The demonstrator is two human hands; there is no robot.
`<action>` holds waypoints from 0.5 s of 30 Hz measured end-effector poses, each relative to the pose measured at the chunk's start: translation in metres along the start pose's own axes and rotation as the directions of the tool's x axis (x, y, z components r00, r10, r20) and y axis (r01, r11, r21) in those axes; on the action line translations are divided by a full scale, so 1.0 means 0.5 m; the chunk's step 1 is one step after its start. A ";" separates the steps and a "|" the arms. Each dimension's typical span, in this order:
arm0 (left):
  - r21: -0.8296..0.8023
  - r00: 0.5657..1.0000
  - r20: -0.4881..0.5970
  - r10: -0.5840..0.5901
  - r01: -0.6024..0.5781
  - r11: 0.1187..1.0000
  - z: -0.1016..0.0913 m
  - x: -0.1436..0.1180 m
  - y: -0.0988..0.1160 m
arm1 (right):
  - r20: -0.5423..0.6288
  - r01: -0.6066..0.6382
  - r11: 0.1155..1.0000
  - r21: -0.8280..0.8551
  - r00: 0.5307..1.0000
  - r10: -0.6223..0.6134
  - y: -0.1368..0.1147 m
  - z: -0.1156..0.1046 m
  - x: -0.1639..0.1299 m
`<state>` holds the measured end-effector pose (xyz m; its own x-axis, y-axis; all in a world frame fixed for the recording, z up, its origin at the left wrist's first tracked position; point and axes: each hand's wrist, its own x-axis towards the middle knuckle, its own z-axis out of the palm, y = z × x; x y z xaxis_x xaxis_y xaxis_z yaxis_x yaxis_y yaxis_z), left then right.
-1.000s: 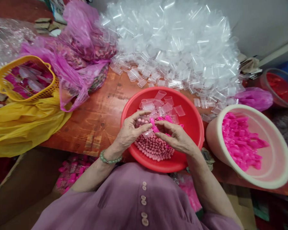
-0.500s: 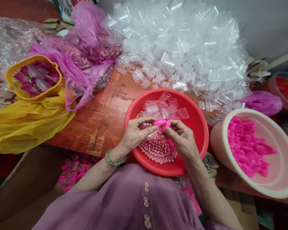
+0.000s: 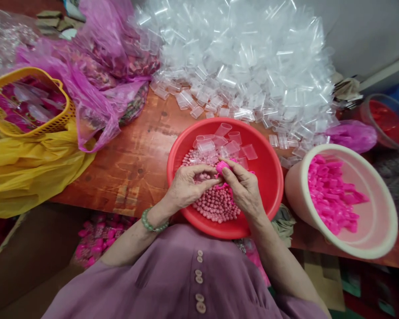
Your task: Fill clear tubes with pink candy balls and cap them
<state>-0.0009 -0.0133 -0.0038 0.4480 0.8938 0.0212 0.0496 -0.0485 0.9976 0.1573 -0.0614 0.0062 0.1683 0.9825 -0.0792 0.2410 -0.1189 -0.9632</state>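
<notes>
Over a red basin (image 3: 275,188), both hands meet at a small bright pink plastic piece (image 3: 221,167). My right hand (image 3: 244,186) pinches it between thumb and fingers. At its left end, the thumb and forefinger of my left hand (image 3: 189,184) are closed against it; the fingertips partly hide the contact. Below them in the basin lie strands of dusty-pink beads (image 3: 216,207). More bright pink bits show beside my right fingers. Several clear flat plastic tubes (image 3: 206,147) rest on the beads toward the basin's far side.
A large heap of clear plastic tubes (image 3: 246,62) covers the back of the table. To the right stands a white tub (image 3: 384,212) of pink plastic pieces (image 3: 332,190). At left are a yellow basket (image 3: 69,110), a yellow bag (image 3: 29,177) and purple bags (image 3: 99,106).
The pink piece has turned in my fingers, and my right hand now covers more of it. The whole view has shifted slightly, with surroundings sliding left.
</notes>
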 end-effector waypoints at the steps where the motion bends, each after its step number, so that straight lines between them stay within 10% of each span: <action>1: -0.049 0.999 0.013 -0.045 0.045 0.998 -0.002 0.002 0.001 | 0.004 -0.003 1.000 0.018 1.000 0.003 0.001 -0.004 0.003; 8: -0.325 0.968 0.168 -0.186 0.233 0.917 -0.020 0.008 0.005 | -0.064 0.008 0.998 0.059 0.998 -0.004 -0.018 -0.042 0.026; 15: -0.490 0.942 0.248 -0.226 0.323 0.810 -0.021 0.014 0.001 | 0.326 0.235 0.942 -0.238 0.933 -0.150 -0.073 -0.075 0.053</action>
<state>-0.0072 -0.0022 -0.0024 0.6324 0.7422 -0.2217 -0.2522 0.4679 0.8470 0.1889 -0.0365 0.0492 -0.1912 0.9815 -0.0132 0.4941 0.0846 -0.8653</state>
